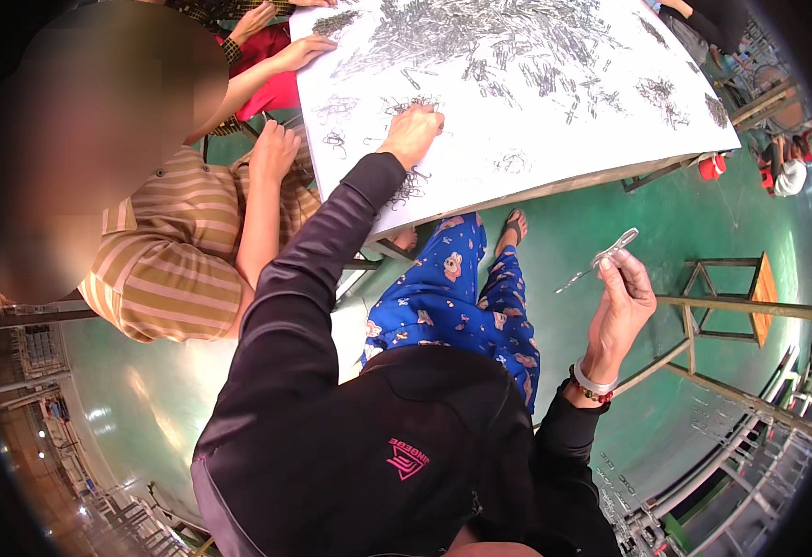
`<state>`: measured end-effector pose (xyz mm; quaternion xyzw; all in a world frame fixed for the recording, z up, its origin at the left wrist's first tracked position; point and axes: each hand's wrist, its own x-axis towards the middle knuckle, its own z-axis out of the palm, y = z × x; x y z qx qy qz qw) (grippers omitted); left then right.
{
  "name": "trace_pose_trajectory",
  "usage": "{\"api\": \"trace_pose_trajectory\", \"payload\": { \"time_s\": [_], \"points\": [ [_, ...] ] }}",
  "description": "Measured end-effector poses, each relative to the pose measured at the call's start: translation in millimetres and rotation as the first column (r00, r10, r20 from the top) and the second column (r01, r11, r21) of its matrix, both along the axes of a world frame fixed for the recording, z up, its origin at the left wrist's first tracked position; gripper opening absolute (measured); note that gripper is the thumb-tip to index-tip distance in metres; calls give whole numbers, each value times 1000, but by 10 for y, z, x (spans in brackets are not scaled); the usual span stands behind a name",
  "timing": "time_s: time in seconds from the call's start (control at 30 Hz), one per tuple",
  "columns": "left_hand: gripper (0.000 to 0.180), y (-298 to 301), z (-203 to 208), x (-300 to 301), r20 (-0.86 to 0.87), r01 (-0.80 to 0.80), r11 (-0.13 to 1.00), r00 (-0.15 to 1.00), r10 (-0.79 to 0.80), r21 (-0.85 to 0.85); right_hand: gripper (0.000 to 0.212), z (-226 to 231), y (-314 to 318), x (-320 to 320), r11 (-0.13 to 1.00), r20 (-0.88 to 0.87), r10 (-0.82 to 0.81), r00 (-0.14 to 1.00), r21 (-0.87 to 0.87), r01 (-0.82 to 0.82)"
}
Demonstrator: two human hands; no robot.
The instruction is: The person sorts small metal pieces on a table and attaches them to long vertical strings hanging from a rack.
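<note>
My left hand (412, 135) reaches over the white tabletop (461, 181) with its fingers curled down at a small heap of thin dark curved pieces (409, 188). Its fingertips are hidden, so what they hold cannot be made out. Off the table to the right, my right hand (624, 295) is raised and pinches a thin silvery looped metal piece (617, 243) between thumb and fingers. A narrow tail of that piece points down to the left.
Many loose dark slim pieces (489, 46) spread over the table's far part. Close on my left sits a person in a striped shirt (178, 251); another person's hand (305, 51) rests at the table's left edge. A wooden-topped stool (763, 297) stands right.
</note>
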<state>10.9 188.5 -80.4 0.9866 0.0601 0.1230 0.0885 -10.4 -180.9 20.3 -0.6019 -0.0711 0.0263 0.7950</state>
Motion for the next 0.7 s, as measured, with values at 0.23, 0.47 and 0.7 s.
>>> {"api": "trace_pose_trajectory", "payload": {
  "time_s": [0.23, 0.47, 0.7],
  "points": [
    [16, 65, 348, 39, 98, -169, 986, 981, 168, 4, 19, 39, 50, -14, 1000, -13, 0, 1000, -4, -1],
    [17, -350, 791, 155, 234, -18, 872, 960, 151, -490, 25, -28, 136, 3, 997, 9, -13, 1000, -74, 14],
    [13, -1781, 1189, -432, 192, 176, -78, 937, -293, -981, 26, -190, 204, -91, 992, 0, -26, 1000, -127, 26]
  ]
}}
